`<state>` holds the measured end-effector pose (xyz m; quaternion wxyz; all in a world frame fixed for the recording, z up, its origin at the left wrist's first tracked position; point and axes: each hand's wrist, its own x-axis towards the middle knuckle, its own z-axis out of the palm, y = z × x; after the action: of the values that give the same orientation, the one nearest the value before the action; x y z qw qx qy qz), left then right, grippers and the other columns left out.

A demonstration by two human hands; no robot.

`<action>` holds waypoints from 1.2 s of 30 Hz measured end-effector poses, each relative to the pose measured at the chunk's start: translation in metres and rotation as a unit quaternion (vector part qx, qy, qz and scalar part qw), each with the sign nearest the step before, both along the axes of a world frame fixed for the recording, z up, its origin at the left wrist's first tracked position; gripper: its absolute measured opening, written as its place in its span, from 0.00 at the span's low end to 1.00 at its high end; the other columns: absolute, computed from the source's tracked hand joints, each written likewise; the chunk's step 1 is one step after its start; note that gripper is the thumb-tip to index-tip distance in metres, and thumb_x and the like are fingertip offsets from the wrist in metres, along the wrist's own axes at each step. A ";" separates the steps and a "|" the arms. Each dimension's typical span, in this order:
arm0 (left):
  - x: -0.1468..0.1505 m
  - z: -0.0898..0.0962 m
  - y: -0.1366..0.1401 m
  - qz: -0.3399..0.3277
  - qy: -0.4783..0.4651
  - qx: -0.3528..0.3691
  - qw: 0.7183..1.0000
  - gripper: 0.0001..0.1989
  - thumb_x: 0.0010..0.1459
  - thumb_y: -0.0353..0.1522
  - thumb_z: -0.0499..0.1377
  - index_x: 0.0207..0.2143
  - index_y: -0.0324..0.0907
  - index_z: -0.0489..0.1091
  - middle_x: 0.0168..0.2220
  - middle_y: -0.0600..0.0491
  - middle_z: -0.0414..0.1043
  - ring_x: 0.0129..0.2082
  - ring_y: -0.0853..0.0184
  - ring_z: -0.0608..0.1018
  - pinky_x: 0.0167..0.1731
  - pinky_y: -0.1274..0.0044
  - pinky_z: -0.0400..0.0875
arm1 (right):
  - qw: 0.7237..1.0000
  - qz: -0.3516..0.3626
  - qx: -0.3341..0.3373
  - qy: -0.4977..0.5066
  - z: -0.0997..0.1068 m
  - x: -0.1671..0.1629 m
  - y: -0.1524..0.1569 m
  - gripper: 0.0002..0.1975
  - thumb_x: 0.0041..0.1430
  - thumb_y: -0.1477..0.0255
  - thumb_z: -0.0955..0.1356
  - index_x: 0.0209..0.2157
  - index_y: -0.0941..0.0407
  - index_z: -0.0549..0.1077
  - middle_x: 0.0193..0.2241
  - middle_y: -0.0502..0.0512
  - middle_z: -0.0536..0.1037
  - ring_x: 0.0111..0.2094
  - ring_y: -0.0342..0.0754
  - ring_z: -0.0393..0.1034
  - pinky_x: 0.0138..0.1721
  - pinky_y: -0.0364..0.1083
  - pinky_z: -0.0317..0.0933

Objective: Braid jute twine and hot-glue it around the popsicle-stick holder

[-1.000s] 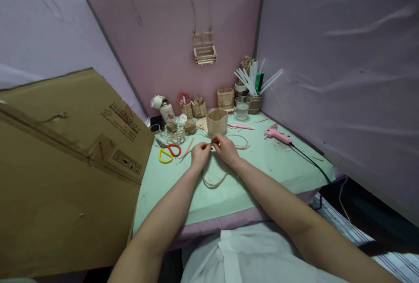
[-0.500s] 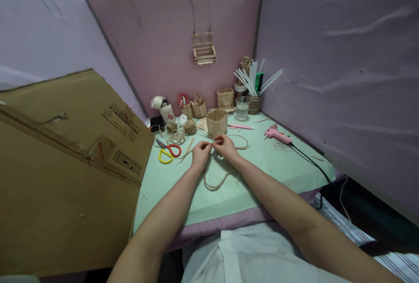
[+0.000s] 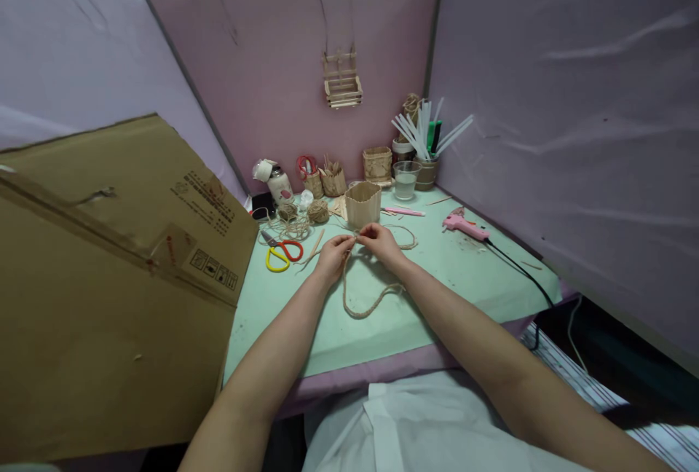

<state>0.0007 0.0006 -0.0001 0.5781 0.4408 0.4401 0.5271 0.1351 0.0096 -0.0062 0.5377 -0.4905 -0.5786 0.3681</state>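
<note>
Tan cord [image 3: 359, 315] pinched between a person's left hand [image 3: 331, 259] and right hand [image 3: 382, 245], at the centre of the frame.

It drops from the fingertips into a loose loop on the mint-green tabletop [image 3: 464, 286]; another curve lies beyond the right hand. The cord looks light, soft and bendable, probably rough enough not to slip, and best held between thumb and forefinger close to the pinched section. Both hands have thumb and fingertips closed on it, almost meeting; finer detail is too small to tell. The bare forearms [image 3: 276, 337] rise from the bottom edge and converge. Just beyond the fingers stands a tan wavy-rimmed cup [image 3: 362, 210]; red-and-yellow scissors [image 3: 293, 250] lie left of centre.
</note>
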 end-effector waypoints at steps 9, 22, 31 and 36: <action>-0.001 -0.005 0.002 0.037 0.000 0.010 0.999 0.15 0.38 0.37 0.69 0.28 0.39 0.73 0.27 0.54 0.73 0.25 0.74 0.70 0.25 0.81 0.62 | 0.995 -0.022 0.068 -0.071 0.001 -0.004 -0.005 0.05 0.50 0.70 0.67 0.27 0.55 0.75 0.28 0.53 0.77 0.31 0.47 0.69 0.39 0.47 0.63; -0.001 -0.003 0.002 0.028 -0.003 -0.009 1.000 0.12 0.41 0.37 0.68 0.25 0.38 0.73 0.21 0.55 0.69 0.22 0.75 0.68 0.21 0.81 0.58 | 0.992 -0.017 0.094 -0.083 0.000 -0.003 -0.004 0.05 0.52 0.70 0.67 0.26 0.55 0.75 0.26 0.52 0.76 0.31 0.47 0.69 0.37 0.46 0.62; -0.001 0.001 0.001 -0.027 -0.018 -0.045 0.998 0.10 0.48 0.35 0.63 0.25 0.39 0.66 0.19 0.55 0.66 0.19 0.73 0.69 0.22 0.79 0.65 | 0.992 0.022 0.102 -0.072 0.006 -0.006 -0.008 0.04 0.52 0.71 0.67 0.27 0.55 0.73 0.28 0.51 0.74 0.32 0.45 0.67 0.38 0.45 0.62; 0.004 0.000 -0.001 0.010 0.009 0.001 1.000 0.11 0.51 0.35 0.63 0.29 0.40 0.64 0.20 0.58 0.67 0.20 0.75 0.69 0.22 0.82 0.63 | 0.997 0.034 0.050 -0.046 0.001 -0.005 -0.003 0.06 0.52 0.68 0.67 0.27 0.56 0.72 0.24 0.49 0.74 0.27 0.44 0.67 0.32 0.44 0.62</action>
<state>0.0049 0.0000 -0.0002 0.5682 0.4419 0.4494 0.5290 0.1297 0.0068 -0.0052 0.5216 -0.4592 -0.6368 0.3340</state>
